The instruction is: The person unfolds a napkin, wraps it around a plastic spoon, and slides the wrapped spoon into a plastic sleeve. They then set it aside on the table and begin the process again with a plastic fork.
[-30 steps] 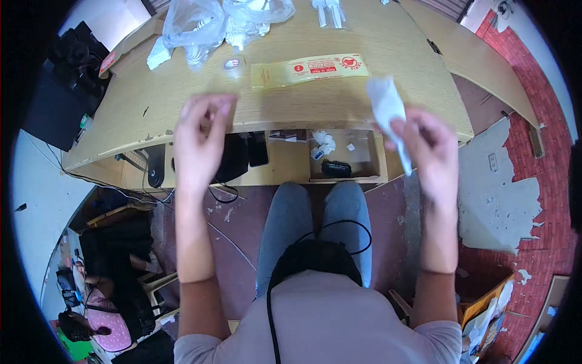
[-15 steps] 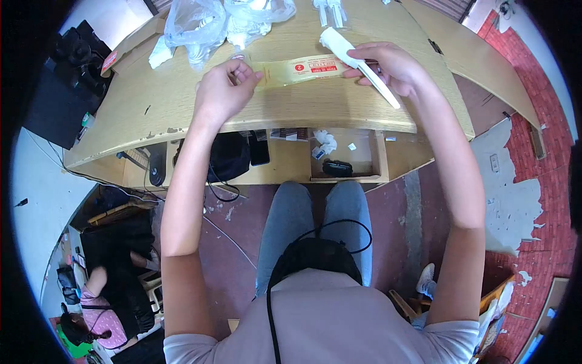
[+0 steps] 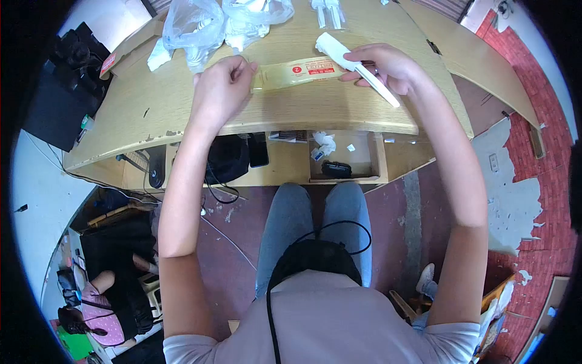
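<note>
A clear, yellowish plastic sleeve with red print (image 3: 297, 73) stretches between my hands over the desk. My left hand (image 3: 225, 91) is closed, its fingertips pinched at the sleeve's left end. In my right hand (image 3: 388, 67) is white plastic cutlery (image 3: 379, 88) with a folded white napkin (image 3: 333, 48) around its upper end. It slants from upper left to lower right, the handles pointing toward me. The sleeve's right end reaches under the napkin, near my right fingers.
Plastic bags of white items (image 3: 194, 30) lie at the back left of the desk (image 3: 315, 112). Sleeved cutlery (image 3: 328, 13) is behind the napkin. Below, an open drawer (image 3: 364, 161) holds crumpled tissue; a phone (image 3: 258, 150) lies beside it. A person (image 3: 103, 309) sits at lower left.
My left hand has shifted slightly left, its fingers curled tighter at the sleeve's end. My right hand keeps its hold on the cutlery, the napkin end a little lower and further left.
</note>
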